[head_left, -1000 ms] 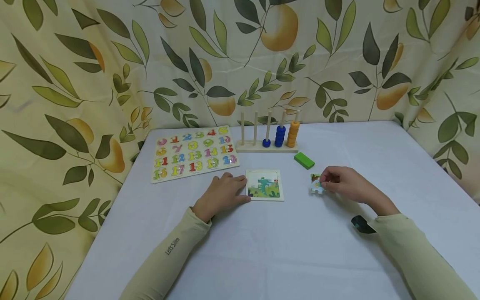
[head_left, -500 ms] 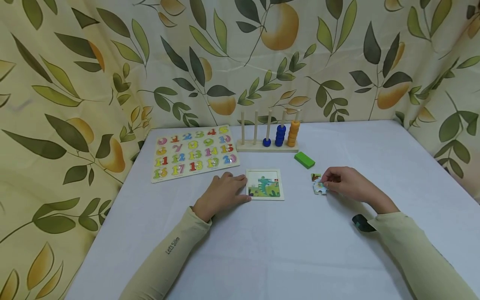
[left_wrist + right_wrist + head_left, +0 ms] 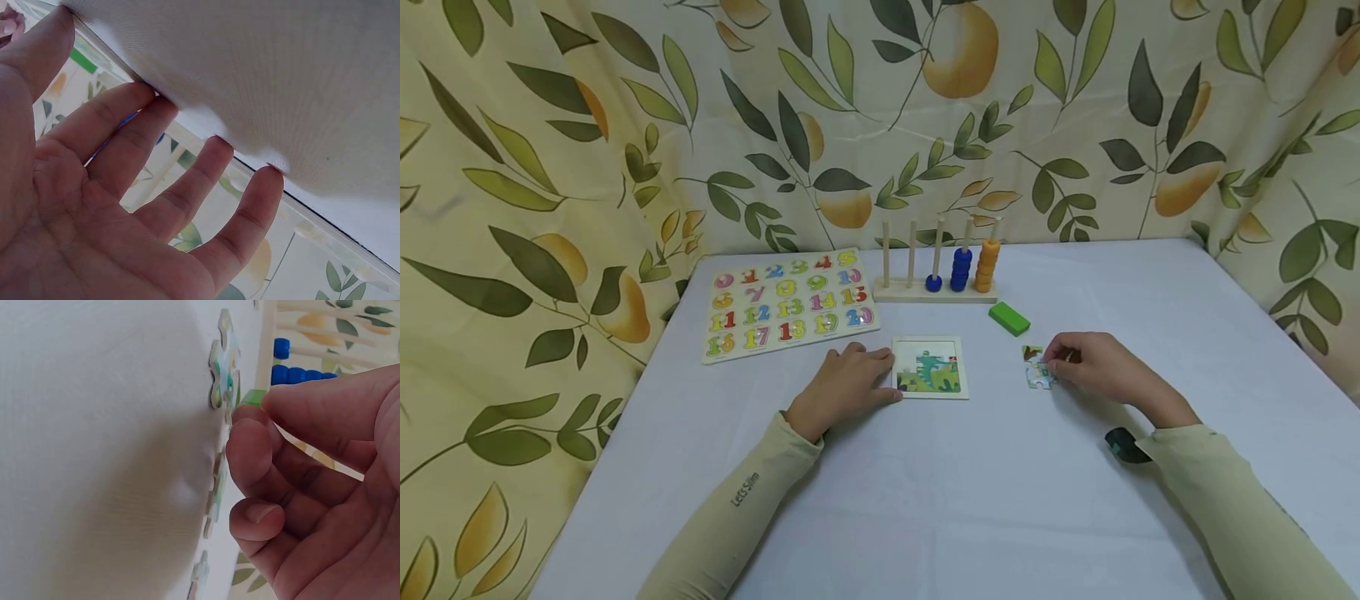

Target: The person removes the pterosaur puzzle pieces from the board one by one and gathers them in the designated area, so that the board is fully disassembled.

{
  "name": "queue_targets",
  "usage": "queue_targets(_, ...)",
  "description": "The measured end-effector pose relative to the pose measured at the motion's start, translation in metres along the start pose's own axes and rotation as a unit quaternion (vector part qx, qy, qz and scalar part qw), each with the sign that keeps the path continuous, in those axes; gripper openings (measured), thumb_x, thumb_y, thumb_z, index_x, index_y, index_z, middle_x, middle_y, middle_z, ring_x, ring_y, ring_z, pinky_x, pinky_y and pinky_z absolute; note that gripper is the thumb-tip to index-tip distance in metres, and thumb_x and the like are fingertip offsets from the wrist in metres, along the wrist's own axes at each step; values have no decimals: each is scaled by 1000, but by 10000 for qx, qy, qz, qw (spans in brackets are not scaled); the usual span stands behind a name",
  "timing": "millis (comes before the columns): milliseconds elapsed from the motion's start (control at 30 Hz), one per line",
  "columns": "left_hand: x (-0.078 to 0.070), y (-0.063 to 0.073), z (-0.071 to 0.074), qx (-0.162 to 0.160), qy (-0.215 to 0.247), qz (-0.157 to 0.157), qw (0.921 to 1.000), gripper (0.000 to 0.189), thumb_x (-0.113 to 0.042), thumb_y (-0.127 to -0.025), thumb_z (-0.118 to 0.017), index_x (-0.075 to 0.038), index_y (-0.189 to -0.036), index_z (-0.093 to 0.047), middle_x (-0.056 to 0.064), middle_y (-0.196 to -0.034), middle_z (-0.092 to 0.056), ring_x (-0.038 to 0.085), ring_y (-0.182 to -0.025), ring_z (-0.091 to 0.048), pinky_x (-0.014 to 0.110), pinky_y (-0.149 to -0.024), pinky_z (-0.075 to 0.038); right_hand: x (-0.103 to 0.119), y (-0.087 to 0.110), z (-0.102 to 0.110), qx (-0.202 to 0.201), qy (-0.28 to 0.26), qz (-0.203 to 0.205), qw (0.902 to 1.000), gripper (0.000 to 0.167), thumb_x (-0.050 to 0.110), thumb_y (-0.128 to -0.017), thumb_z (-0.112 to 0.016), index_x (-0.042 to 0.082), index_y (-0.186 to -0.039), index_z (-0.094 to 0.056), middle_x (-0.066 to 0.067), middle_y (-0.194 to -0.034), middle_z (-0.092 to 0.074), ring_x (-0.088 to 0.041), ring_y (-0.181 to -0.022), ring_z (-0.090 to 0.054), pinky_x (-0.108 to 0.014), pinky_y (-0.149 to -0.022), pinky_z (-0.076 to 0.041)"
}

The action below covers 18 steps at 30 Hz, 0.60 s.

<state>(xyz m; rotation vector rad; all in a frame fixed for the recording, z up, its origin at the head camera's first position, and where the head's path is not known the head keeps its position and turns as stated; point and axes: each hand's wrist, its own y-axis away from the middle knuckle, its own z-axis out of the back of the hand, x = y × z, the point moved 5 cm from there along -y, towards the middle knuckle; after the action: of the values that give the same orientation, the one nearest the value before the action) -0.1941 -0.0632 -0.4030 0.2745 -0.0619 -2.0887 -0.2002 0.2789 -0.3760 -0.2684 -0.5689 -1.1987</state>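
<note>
In the head view my left hand point(image 3: 842, 387) rests at the left edge of a small framed jigsaw puzzle point(image 3: 961, 367) with a green dinosaur picture. Its fingers point(image 3: 244, 215) are spread and nearly straight, tips on the tabletop by the frame. To the right, my right hand point(image 3: 1097, 367) is low over loose jigsaw pieces point(image 3: 1037, 379), thumb and index finger pinching at the edge of one. The right wrist view shows the other fingers point(image 3: 256, 519) curled; a puzzle piece point(image 3: 222, 369) lies just past the fingertips, and more lie along the table under the hand.
A number puzzle board point(image 3: 790, 308) lies at the back left. Beside it stands a wooden peg stand point(image 3: 936, 292) with blue and orange beads. A green block point(image 3: 1009, 318) is between the stand and my right hand. A dark object point(image 3: 1126, 446) sits by the right cuff.
A loose puzzle piece under my right fingers has shifted slightly to the right and turned a little. My right hand has barely moved. My left hand and the framed puzzle stay put.
</note>
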Motion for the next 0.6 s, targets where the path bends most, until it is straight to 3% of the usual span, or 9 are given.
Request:
queue_targets(200, -1, 0, 0, 8, -59, -9, 10000, 70, -56, -102, -69, -15, -158, -56, 1, -163, -51, 33, -141, -50, 59, -106, -45, 2, 0, 3, 8, -22, -125, 9999, 10, 8, -103, -68, 2, -110, -71, -4, -97, -69, -24, -89, -58, -37, -74, -50)
queue_targets(600, -1, 0, 1, -25, -109, -19, 9999, 69, -55, -102, -69, -15, -158, -57, 1, -162, -52, 33, -141, -51, 59, -105, -46, 18, -9, 0, 0, -203, 27, 9998, 12, 11, -103, -69, 2, -111, -72, -3, -95, -69, -23, -86, -58, -33, -71, -50)
